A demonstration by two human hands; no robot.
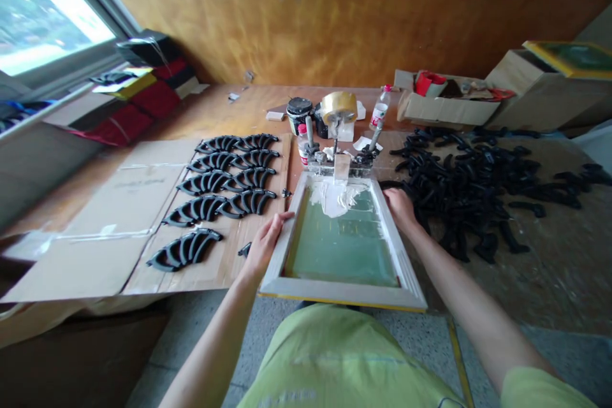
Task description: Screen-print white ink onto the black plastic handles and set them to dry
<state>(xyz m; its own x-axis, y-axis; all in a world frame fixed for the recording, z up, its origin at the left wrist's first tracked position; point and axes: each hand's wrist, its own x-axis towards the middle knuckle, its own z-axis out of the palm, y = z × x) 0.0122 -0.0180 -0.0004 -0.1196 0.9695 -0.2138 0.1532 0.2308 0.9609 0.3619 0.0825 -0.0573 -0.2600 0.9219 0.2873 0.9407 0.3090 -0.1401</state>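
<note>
A screen printing frame (pixel 412 273) with a green mesh lies in front of me, white paste smeared over the mesh's far end. Its far side sits at a clamp (pixel 313 167) with metal posts. My left hand (pixel 266 243) is closed at the frame's left edge, fingertips against the rim. Beside that hand, a black curved part (pixel 245 250) shows partly on the cardboard. My right hand (pixel 400 209) is at the frame's right edge, fingers curled in and partly hidden, so its hold is unclear. Just beyond those fingers lies another black curved part (pixel 391 185).
Rows of black curved parts (pixel 201 209) lie on cardboard (pixel 138 194) to the left. A loose heap of them (pixel 459 178) covers the right. Behind the clamp stand a tape roll (pixel 338 106), a black-smeared tub (pixel 299 115) and a bottle (pixel 380 108). Cardboard boxes (pixel 444 108) sit back right.
</note>
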